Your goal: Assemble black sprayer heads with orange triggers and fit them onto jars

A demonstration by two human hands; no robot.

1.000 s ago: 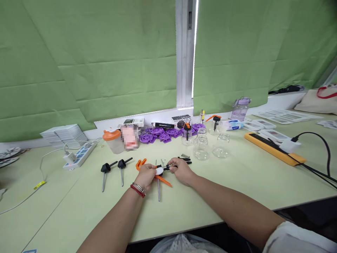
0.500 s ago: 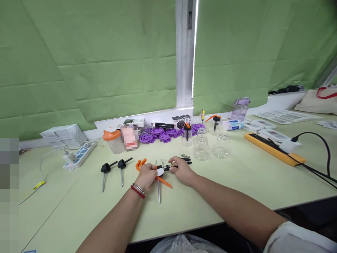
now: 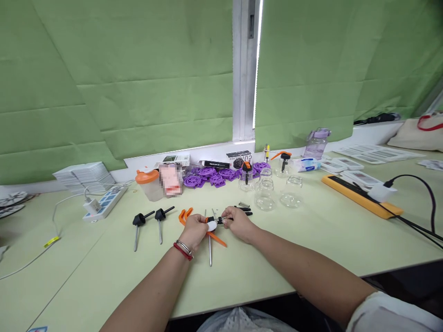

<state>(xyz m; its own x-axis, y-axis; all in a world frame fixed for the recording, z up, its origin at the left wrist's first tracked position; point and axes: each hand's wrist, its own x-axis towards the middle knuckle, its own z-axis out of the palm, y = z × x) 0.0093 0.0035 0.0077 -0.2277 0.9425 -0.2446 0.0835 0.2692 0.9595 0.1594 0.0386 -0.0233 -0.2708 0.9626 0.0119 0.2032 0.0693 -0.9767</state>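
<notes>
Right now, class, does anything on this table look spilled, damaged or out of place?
Nothing stands out. The glass jars stand upright, the purple parts are heaped by the wall, and both hands, left hand and right hand, hold a small black-and-orange assembly over the table.

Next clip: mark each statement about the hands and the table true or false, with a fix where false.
1. Both hands hold one small black and orange part between them. True: the left hand and right hand meet on the part.
2. The left wrist is bare. False: it wears a red band and a bracelet.
3. Two black-headed pins lie left of the hands. True.
4. The glass jars stand left of the hands. False: they stand beyond and to the right.
5. The purple parts lie along the far edge by the window. True.
</notes>
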